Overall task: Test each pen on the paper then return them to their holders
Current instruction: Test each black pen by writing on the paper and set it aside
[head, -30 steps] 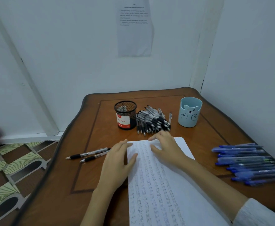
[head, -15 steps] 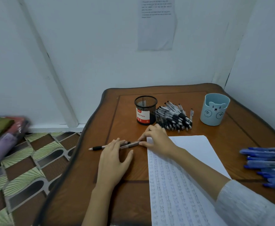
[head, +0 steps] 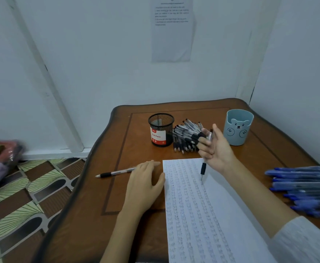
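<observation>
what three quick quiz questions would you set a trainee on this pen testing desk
1. Fill in: the pile of black pens lies between the mesh holder and the ___ bear cup.
2. Where do the blue pens lie? A in the bear cup; B on the table, right side; C in the mesh holder.
3. True or false: the right hand holds a pen with its tip pointing down at the paper.
Key: 1 blue; 2 B; 3 true.
</observation>
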